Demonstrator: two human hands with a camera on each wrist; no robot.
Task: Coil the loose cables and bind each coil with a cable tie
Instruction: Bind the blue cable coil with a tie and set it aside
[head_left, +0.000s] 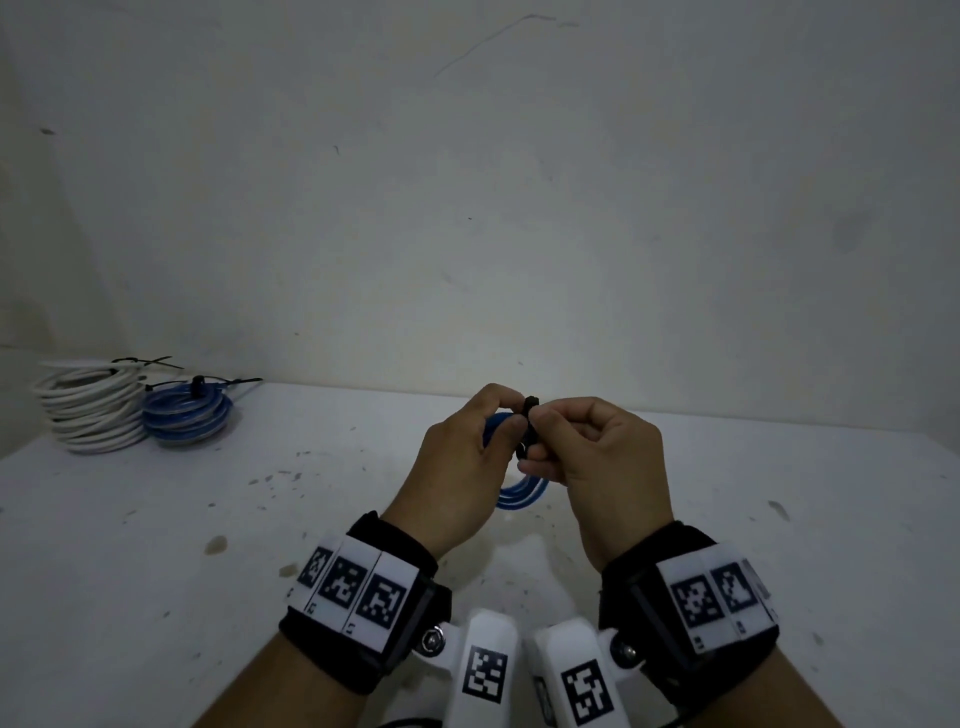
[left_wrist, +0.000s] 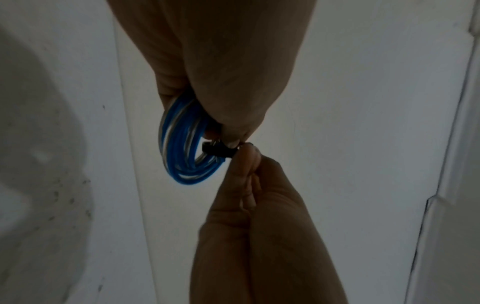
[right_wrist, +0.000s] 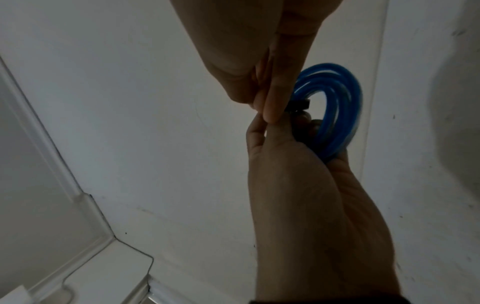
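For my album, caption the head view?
Two hands cinch a black tie around a blue cable coil.

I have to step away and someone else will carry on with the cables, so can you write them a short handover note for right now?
Left hand: grips the blue coil, held above the table.
Right hand: pinches the black cable tie that wraps the coil's strands.
Done: a white coil and a second blue coil sit at the table's far left, each with a black tie on it.
Left: finish this tie; whether it is locked or pulled tight cannot be seen. Then set the coil down. No other loose cable is in view.
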